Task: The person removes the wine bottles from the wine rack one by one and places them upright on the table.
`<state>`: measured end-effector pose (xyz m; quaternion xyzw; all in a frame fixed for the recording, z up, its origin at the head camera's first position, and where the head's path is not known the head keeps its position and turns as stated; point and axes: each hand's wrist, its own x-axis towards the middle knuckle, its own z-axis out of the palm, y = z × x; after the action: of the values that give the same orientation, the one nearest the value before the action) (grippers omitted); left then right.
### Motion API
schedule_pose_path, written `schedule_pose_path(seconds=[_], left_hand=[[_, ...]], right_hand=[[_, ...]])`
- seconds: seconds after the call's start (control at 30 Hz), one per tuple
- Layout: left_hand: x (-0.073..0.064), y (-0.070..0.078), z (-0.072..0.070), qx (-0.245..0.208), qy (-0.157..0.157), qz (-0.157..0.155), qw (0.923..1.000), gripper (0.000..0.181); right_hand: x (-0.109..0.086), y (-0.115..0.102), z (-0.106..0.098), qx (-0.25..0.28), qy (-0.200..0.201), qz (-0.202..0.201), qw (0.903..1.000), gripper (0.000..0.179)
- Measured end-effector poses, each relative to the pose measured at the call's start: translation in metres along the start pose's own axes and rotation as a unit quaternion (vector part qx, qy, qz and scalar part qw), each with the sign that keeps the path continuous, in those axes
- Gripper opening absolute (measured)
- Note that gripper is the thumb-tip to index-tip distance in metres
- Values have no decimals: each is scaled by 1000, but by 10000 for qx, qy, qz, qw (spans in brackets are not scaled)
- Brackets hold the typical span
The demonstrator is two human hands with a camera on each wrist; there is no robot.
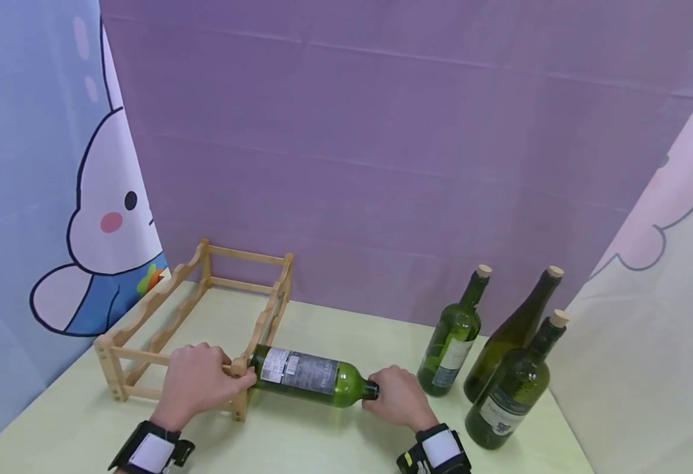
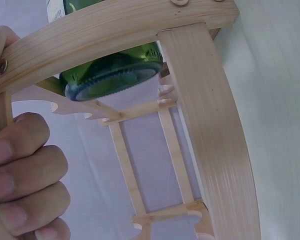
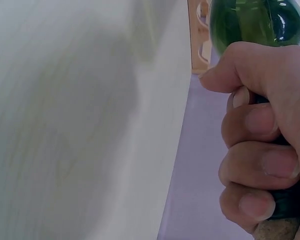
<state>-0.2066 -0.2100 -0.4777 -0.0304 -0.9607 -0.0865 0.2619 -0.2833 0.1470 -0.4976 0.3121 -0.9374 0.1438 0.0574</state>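
A green wine bottle (image 1: 313, 376) with a dark label lies nearly level, its base end at the right side of a wooden wine rack (image 1: 156, 359). My right hand (image 1: 402, 398) grips the bottle's neck; in the right wrist view the curled fingers (image 3: 260, 165) wrap it and a cork (image 3: 277, 229) shows below them. My left hand (image 1: 204, 382) holds the rack's near right corner, its thumb close to the bottle's base. In the left wrist view, the round bottle base (image 2: 115, 80) pokes between the rack's side rails.
Several corked bottles stand upright on the right of the table: one green bottle (image 1: 453, 342) behind, a dark slim bottle (image 1: 503, 336), and a labelled bottle (image 1: 509, 395) in front. A purple cloth (image 1: 382, 164) hangs behind the table, with printed cloths at both sides.
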Motion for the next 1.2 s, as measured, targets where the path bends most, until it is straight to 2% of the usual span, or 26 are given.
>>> schedule_pose_path(seconds=[0.5,0.7,0.9,1.07,1.2], left_hand=[[-1,-1,-1,-129,-361,-159,9991,54],[1,-1,-1,-105,-328,-65,9994,55],[2,0,-2,-193,-343,-51,9992,47],[2,0,-5,-159,-485,-110,9986,47],[1,1,-6,-150,-431,-1,9990,46]], right_hand=[[-12,13,-18,-72,-23,176,9998,27],[-18,21,-25,-51,140,203,9997,27],[-22,27,-38,-90,242,188,9995,27],[-26,30,-49,-50,127,235,9996,25],[-30,32,-58,-48,43,240,9997,21]])
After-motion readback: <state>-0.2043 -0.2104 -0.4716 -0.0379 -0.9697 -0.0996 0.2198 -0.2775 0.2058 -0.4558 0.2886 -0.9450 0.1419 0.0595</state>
